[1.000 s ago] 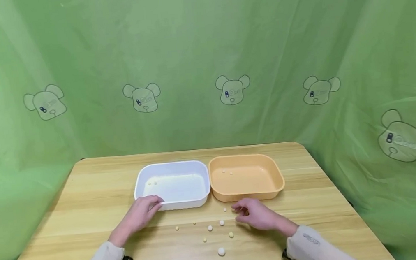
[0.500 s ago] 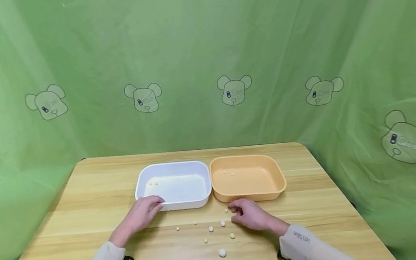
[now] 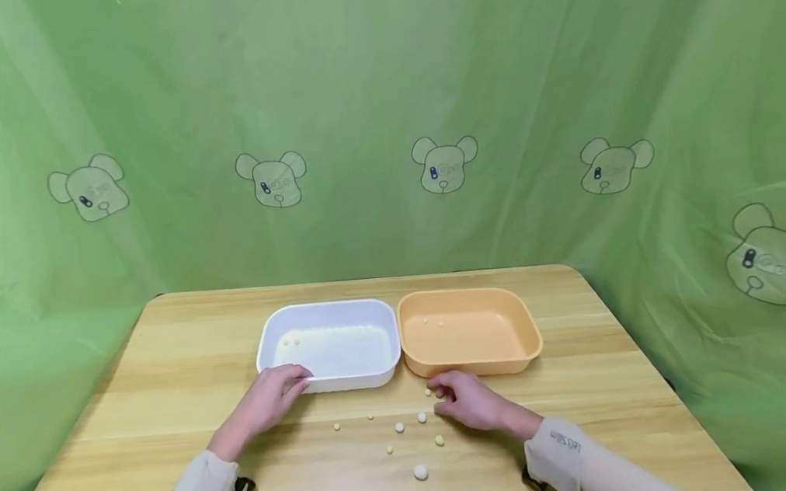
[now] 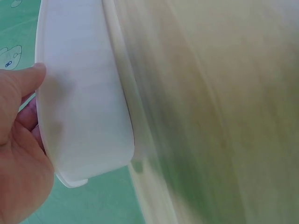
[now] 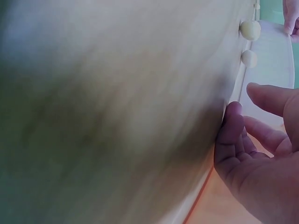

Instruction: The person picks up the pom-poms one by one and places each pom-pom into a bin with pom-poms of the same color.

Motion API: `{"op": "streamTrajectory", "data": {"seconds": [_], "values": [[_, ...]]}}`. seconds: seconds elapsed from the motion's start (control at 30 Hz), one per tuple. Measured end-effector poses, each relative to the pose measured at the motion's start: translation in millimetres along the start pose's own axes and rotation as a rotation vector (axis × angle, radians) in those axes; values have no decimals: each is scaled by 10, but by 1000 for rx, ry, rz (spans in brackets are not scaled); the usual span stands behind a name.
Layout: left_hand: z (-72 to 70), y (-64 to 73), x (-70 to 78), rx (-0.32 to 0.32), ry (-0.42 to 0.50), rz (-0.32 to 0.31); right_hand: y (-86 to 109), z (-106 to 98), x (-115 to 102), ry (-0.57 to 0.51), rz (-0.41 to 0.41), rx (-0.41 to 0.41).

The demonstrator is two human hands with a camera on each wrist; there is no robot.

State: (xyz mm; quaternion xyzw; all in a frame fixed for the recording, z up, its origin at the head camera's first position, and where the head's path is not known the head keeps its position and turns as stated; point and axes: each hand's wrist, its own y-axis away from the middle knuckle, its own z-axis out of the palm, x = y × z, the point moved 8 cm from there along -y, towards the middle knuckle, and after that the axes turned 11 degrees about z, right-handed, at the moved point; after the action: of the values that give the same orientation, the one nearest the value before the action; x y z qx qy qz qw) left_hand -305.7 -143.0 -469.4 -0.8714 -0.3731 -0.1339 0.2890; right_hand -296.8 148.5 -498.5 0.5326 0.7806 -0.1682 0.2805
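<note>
The left hand [image 3: 268,399] is pinching the white tray [image 3: 352,382] while the right hand [image 3: 470,401], half-spread and seemingly empty, is curving beside a ball [image 3: 428,392] on the table [image 3: 316,486], apparently for picking, likely needing a pinch.

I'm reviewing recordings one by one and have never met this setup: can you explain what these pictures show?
There's no machine here; a person works bare-handed. The wide picture comes from a camera on the head, the two close ones from a camera on each wrist. On the wooden table stand a white tray and an orange tray, side by side. Loose white and yellowish balls lie nearer the person. The left hand grips the white tray's rim; the right hand is in front of the orange tray, with nothing visibly held.
</note>
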Motion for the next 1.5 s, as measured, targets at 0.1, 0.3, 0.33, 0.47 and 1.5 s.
{"op": "streamTrajectory", "data": {"seconds": [0.1, 0.3, 0.33, 0.47, 1.5], "values": [[1, -14, 0, -3, -5, 8, 1, -6, 0, -10, 8, -8], [-6, -29, 3, -14, 10, 9, 56, 14, -37, -63, -38, -70], [-11, -29, 5, -13, 13, 9, 70, 23, -48, -77, -51, -95], [-23, -24, 19, -12, 13, 18, 142, 64, -91, -99, -107, -206], [-25, -27, 25, -27, 3, 31, 188, 179, -150, -54, -102, -356]]}}
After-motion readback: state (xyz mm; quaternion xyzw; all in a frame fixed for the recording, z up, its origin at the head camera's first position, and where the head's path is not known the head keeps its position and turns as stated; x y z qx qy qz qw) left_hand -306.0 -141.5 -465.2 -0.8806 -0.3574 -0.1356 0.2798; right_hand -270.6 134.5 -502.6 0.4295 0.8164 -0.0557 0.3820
